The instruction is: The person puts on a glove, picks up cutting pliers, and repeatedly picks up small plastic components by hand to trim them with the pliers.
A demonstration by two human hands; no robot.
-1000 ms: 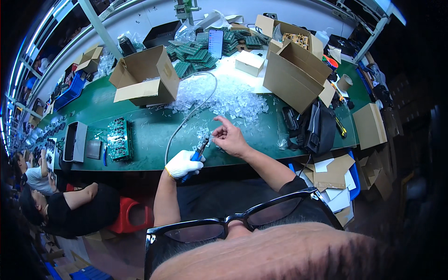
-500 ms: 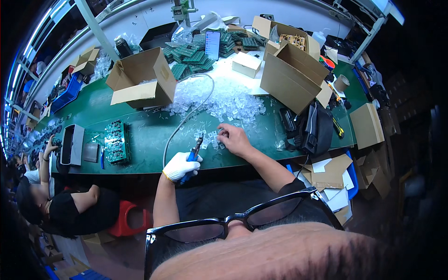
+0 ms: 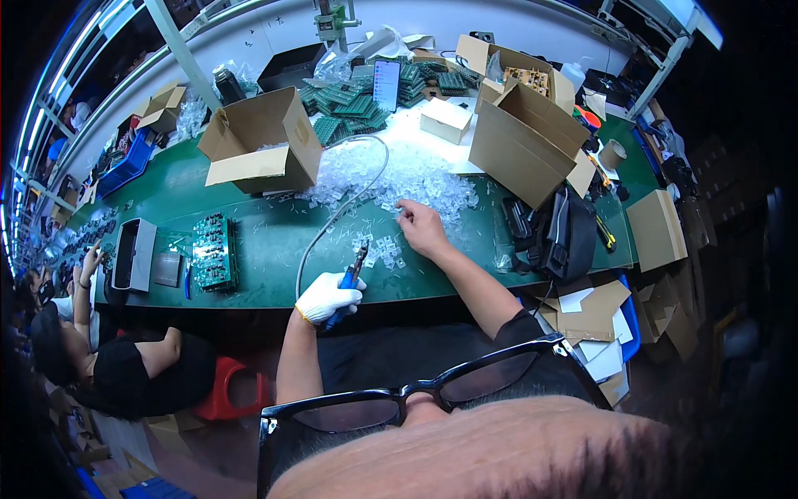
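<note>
My left hand (image 3: 328, 298), in a white knit glove, is wrapped around blue-handled nippers (image 3: 339, 316), with the metal jaws pointing up and away from me. Just beyond the jaws lies a small group of clear plastic pieces (image 3: 384, 251). My bare right hand (image 3: 424, 230) is at the near edge of a large heap of clear plastic pieces (image 3: 424, 179). Its thumb and index finger are pinched together; whatever is between them is too small to make out. A grey hose (image 3: 339, 212) loops from beside my gloved hand up to the heap.
An open cardboard box (image 3: 266, 170) stands left of the heap, another box (image 3: 524, 158) right of it. Behind are stacked green circuit boards (image 3: 349, 108) and a phone (image 3: 386, 85). A black bag (image 3: 569, 237) lies right; a circuit-board panel (image 3: 214, 254) left. A co-worker (image 3: 141, 366) sits at left.
My right hand has moved away from the small group of pieces, up to the edge of the heap. The left hand still grips the nippers in nearly the same place.
</note>
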